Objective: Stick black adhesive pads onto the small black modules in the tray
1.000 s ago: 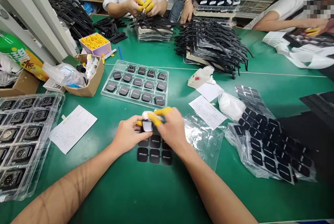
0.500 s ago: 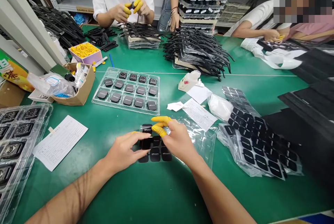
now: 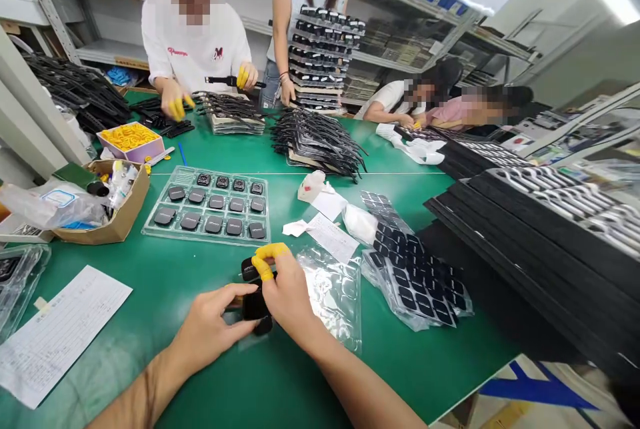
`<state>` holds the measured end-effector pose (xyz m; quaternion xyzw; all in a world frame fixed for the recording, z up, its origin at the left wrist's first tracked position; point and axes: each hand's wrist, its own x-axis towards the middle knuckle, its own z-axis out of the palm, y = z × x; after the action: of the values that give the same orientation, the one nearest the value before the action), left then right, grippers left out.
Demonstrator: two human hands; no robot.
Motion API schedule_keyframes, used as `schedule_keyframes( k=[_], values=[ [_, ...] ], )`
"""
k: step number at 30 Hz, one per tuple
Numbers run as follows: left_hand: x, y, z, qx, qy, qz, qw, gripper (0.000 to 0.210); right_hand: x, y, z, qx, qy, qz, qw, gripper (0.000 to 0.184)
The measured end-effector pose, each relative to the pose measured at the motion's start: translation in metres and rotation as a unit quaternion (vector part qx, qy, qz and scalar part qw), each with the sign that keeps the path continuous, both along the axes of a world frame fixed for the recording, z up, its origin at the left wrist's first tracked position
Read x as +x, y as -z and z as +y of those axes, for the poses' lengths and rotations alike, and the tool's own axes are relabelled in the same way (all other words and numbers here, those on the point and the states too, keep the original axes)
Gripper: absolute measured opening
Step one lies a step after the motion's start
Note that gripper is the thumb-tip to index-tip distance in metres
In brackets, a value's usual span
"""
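Note:
My left hand (image 3: 213, 322) grips a strapless smartwatch body (image 3: 255, 306) by its sides between thumb and fingers, dark screen up. My right hand (image 3: 287, 289), with yellow finger cots on thumb and index finger, pinches a black rounded-square sticker (image 3: 248, 269) with pale lettering just beyond the watch. Below the watch, a black corner of a sticker sheet (image 3: 263, 326) shows; my right hand hides most of it. Farther off, a clear plastic tray (image 3: 150, 226) holds several watch bodies, many covered by black squares.
Sticker sheets (image 3: 420, 289) in clear plastic lie right, beside a clear empty tray (image 3: 335, 296). Paper slips (image 3: 333, 236) and a written sheet (image 3: 65, 329) lie about. A cardboard box (image 3: 133, 206) and yellow finger cots (image 3: 130, 137) stand left. Black straps (image 3: 320, 142) are piled ahead; co-workers sit beyond.
The camera view has tilted up and turned right. My right fingers now hold a black sticker at the sheet's far left corner. A co-worker opposite has lowered one hand toward black straps.

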<state>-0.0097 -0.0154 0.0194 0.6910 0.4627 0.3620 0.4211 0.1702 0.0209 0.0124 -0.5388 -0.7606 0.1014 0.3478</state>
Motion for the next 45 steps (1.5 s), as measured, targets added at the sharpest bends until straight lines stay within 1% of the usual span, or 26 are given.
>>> schedule_keyframes(
  k=[1, 3, 4, 6, 9, 10, 12, 14, 16, 18, 20, 23, 26, 29, 35, 45],
  values=[
    [0.000, -0.001, 0.001, -0.007, -0.001, 0.005, 1.000, 0.036, -0.001, 0.002, 0.002, -0.039, 0.016, 0.056, 0.998, 0.014],
    [-0.001, -0.003, 0.002, 0.011, -0.029, 0.028, 0.999, 0.037, -0.002, 0.004, 0.004, -0.105, 0.041, 0.155, 0.981, 0.006],
    [-0.001, -0.004, 0.003, 0.027, -0.044, 0.038, 0.998, 0.037, -0.002, 0.006, 0.004, -0.121, 0.030, 0.176, 0.976, 0.004],
    [-0.002, -0.006, 0.003, 0.032, -0.044, 0.048, 0.997, 0.037, -0.004, 0.007, 0.005, -0.127, 0.013, 0.194, 0.973, 0.003],
    [-0.001, -0.009, 0.004, -0.013, -0.011, 0.043, 0.999, 0.040, -0.007, 0.007, 0.009, -0.112, 0.013, 0.222, 0.969, 0.005],
    [-0.001, -0.009, 0.005, -0.026, -0.011, 0.036, 0.999, 0.040, -0.007, 0.005, 0.011, -0.106, 0.020, 0.236, 0.966, 0.004],
    [0.000, -0.006, 0.007, -0.047, -0.027, 0.004, 0.999, 0.039, -0.004, -0.002, 0.014, -0.097, 0.039, 0.268, 0.958, 0.004],
    [0.001, -0.002, 0.009, -0.066, -0.051, -0.031, 0.996, 0.038, 0.001, -0.010, 0.013, -0.108, 0.046, 0.299, 0.947, 0.012],
    [0.002, 0.003, 0.010, -0.076, -0.073, -0.050, 0.993, 0.041, 0.008, -0.017, 0.007, -0.164, 0.023, 0.334, 0.928, 0.023],
    [0.002, 0.009, 0.010, -0.085, -0.084, -0.062, 0.991, 0.048, 0.013, -0.020, 0.000, -0.257, -0.009, 0.367, 0.894, 0.035],
    [0.001, 0.015, 0.011, -0.105, -0.084, -0.078, 0.988, 0.053, 0.015, -0.018, -0.005, -0.332, -0.009, 0.380, 0.863, 0.042],
    [0.001, 0.020, 0.011, -0.126, -0.083, -0.096, 0.984, 0.056, 0.011, -0.015, -0.011, -0.378, 0.017, 0.382, 0.843, 0.047],
    [0.001, 0.019, 0.009, -0.127, -0.081, -0.086, 0.985, 0.058, 0.005, -0.014, -0.014, -0.394, 0.038, 0.400, 0.827, 0.052],
    [0.002, 0.018, 0.007, -0.121, -0.076, -0.071, 0.987, 0.057, 0.000, -0.012, -0.015, -0.402, 0.053, 0.418, 0.813, 0.052],
    [0.002, 0.020, 0.007, -0.116, -0.082, -0.068, 0.988, 0.055, -0.003, -0.008, -0.017, -0.393, 0.066, 0.427, 0.811, 0.051],
    [0.002, 0.019, 0.007, -0.106, -0.080, -0.061, 0.989, 0.053, -0.005, -0.009, -0.018, -0.396, 0.078, 0.445, 0.799, 0.052]
  ],
)
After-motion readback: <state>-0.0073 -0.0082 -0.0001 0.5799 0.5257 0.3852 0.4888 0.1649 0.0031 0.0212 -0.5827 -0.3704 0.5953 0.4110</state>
